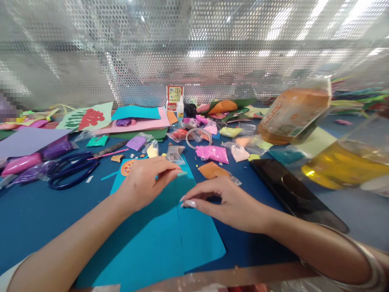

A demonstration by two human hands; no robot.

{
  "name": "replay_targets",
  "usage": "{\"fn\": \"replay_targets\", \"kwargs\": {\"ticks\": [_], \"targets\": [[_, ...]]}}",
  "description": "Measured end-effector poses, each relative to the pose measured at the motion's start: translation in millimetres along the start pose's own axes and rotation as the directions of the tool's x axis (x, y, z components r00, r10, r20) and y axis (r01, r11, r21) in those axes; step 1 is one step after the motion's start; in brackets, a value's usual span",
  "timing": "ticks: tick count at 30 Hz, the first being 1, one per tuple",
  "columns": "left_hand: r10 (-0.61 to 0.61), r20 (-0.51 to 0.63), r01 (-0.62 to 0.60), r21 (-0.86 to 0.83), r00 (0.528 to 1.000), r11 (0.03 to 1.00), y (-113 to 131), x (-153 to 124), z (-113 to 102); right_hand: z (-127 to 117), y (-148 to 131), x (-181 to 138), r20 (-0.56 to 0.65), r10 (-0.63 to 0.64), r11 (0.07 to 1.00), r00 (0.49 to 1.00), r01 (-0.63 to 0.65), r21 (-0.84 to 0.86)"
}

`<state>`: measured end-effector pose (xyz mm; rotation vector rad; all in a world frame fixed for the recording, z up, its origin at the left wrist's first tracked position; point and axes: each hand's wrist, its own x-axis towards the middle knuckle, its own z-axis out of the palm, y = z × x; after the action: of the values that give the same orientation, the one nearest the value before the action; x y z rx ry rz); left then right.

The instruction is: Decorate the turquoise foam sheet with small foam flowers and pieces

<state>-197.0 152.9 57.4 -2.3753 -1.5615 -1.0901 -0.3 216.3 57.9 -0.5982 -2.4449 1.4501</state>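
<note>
A blue sheet of card (152, 243) with a crease down it lies on the dark blue tabletop. Over its upper part, my left hand (146, 180) has its fingers drawn together; anything in them is too small to make out. A round orange pizza shape with coloured dots (127, 167) sits at the card's upper left, partly behind that hand. My right hand (221, 198) hovers above the card's right side, thumb and forefinger pinched close, their contents hidden. Just beyond it lies a packet of orange clay (213, 170), and a pink clay packet (212, 154) is farther back.
Blue-handled scissors (73, 170) lie to the left among clay packets. A black phone (294, 194) rests at the right beside a tilted bottle of orange drink (296, 111) and a container of yellow liquid (346, 164). Coloured papers (136, 112) and a perforated metal screen (194, 48) stand behind.
</note>
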Motion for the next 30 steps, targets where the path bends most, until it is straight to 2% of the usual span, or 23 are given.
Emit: {"fn": "replay_targets", "kwargs": {"ticks": [3,10,13,19,26,30], "targets": [[0.03,0.008,-0.03,0.017,1.0,0.999,0.7,-0.6,0.2,-0.2,-0.4,-0.5,-0.002,-0.005,1.0,1.0,0.005,-0.011],[-0.024,-0.012,0.025,0.089,1.0,0.996,-0.7,0.4,3.4,-0.7,-2.2,-0.1,0.012,-0.007,1.0,1.0,0.007,-0.025],[-0.058,-0.001,0.058,0.023,0.998,0.998,-0.8,0.9,2.7,-0.7,-1.4,0.6,0.013,-0.011,1.0,1.0,0.011,-0.029],[-0.112,0.112,0.125,-0.114,0.987,0.986,4.6,-0.2,1.4,-0.9,-0.5,-0.4,0.005,-0.016,0.999,1.0,0.016,-0.042],[-0.148,0.001,0.147,-0.111,0.989,0.983,4.4,2.2,-1.9,-1.2,-1.9,-0.6,0.017,-0.006,1.0,1.0,0.007,-0.028],[-0.21,0.027,0.211,-0.136,0.977,0.968,0.3,2.6,0.5,-0.4,-1.7,-0.5,0.024,0.011,0.999,1.0,-0.01,-0.033]]}}
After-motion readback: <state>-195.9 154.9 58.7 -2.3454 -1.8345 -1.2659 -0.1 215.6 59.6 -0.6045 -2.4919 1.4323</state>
